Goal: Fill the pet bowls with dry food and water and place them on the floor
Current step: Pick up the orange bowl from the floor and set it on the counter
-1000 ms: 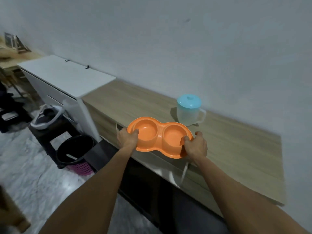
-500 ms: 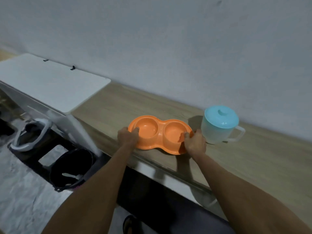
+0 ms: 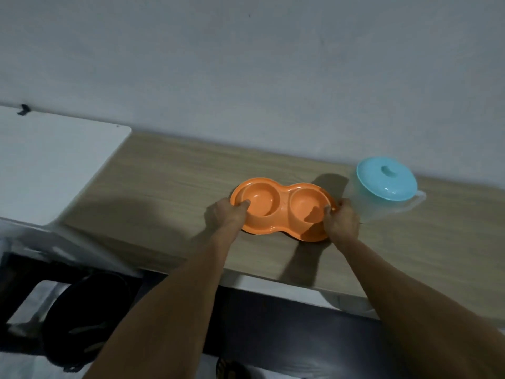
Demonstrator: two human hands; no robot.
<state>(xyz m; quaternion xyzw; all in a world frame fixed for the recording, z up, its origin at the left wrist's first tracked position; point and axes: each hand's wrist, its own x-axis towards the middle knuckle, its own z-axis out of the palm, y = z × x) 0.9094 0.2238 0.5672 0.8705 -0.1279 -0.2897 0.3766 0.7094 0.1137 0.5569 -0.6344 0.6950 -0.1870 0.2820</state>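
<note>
An orange double pet bowl (image 3: 284, 207) rests on the wooden counter (image 3: 169, 187), both of its round wells empty. My left hand (image 3: 229, 214) grips its left rim, thumb inside the left well. My right hand (image 3: 341, 220) grips its right rim. Just right of the bowl stands a clear plastic pitcher (image 3: 382, 198) with a light blue lid, its handle pointing right.
A white cabinet top (image 3: 49, 160) adjoins the counter on the left. Below the counter front, a black bin (image 3: 82, 318) sits on the floor at lower left. The grey wall runs behind the counter.
The bowl has come down from the air onto the counter, next to the pitcher. Both hands still hold its ends. The view has turned toward the counter.
</note>
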